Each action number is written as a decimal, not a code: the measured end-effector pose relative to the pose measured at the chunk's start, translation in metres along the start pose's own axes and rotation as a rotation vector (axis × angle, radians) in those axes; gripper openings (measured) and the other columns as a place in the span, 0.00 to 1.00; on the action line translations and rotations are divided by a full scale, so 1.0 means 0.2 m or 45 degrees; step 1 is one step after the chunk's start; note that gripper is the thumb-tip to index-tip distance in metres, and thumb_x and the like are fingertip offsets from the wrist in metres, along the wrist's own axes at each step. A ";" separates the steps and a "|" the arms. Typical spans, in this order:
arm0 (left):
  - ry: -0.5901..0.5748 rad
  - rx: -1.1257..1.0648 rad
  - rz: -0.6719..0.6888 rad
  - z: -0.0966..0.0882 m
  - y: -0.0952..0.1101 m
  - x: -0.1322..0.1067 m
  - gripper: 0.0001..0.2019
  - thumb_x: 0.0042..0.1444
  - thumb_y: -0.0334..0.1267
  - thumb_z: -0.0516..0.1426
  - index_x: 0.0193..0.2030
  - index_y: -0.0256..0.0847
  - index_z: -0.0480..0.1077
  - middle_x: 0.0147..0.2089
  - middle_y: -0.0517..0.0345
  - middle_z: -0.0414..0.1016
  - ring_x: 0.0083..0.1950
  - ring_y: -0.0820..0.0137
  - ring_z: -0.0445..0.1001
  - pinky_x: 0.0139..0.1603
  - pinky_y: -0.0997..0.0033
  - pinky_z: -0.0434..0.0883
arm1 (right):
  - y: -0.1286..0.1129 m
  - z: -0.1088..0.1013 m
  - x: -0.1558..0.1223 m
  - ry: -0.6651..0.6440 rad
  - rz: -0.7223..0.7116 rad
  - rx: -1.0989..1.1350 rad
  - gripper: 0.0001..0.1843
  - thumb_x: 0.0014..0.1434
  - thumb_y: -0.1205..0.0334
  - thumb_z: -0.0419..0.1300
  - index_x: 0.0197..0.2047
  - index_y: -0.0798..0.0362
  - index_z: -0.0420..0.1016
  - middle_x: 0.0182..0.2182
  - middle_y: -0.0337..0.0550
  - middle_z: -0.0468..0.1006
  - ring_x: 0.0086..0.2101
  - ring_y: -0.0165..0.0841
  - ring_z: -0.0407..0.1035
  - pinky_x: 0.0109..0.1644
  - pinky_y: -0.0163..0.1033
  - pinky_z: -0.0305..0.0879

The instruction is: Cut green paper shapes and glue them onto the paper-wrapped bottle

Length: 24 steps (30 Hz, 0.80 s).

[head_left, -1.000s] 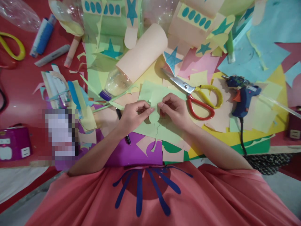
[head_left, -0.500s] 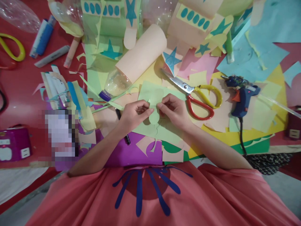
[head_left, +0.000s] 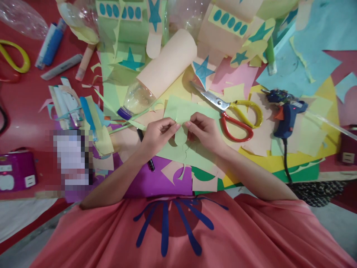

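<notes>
My left hand (head_left: 158, 136) and my right hand (head_left: 205, 131) meet at the middle of the table. Both pinch a small light green paper cutout (head_left: 180, 136) with a rounded lower end, one hand on each side of its top. The cutout hangs over a larger light green sheet (head_left: 192, 154) lying flat. Red and yellow scissors (head_left: 233, 112) lie just right of my right hand. A black pen (head_left: 147, 156) lies under my left wrist.
A plastic bottle wrapped in peach paper (head_left: 160, 70) lies behind my hands. A blue glue gun (head_left: 284, 111) with its cord rests at the right. Markers (head_left: 52, 41) and a purple box (head_left: 16, 173) sit on the red table at the left. Coloured paper scraps cover the middle.
Both hands have shifted slightly, and the green cutout has turned a little between the fingers. Nothing else has moved.
</notes>
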State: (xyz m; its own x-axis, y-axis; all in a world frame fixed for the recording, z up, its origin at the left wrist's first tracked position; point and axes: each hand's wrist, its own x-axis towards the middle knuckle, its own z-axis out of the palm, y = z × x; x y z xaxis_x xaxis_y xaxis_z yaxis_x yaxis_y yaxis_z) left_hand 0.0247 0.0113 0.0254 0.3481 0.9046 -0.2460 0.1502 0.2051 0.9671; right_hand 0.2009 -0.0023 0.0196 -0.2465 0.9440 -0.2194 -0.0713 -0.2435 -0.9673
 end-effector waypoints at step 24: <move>-0.005 0.049 0.022 0.01 0.01 0.00 0.21 0.53 0.51 0.64 0.24 0.41 0.61 0.19 0.68 0.59 0.22 0.79 0.57 0.23 0.76 0.57 | 0.02 -0.02 0.00 -0.081 -0.072 -0.224 0.23 0.62 0.49 0.63 0.25 0.50 0.57 0.17 0.29 0.61 0.20 0.22 0.53 0.24 0.33 0.50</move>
State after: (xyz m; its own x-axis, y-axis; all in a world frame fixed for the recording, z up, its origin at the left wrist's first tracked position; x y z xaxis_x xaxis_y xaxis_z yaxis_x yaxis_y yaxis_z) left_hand 0.0268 0.0101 0.0278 0.3546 0.9063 -0.2298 0.1795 0.1753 0.9680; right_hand 0.2036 -0.0025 0.0160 -0.3081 0.9377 -0.1607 0.0816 -0.1423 -0.9865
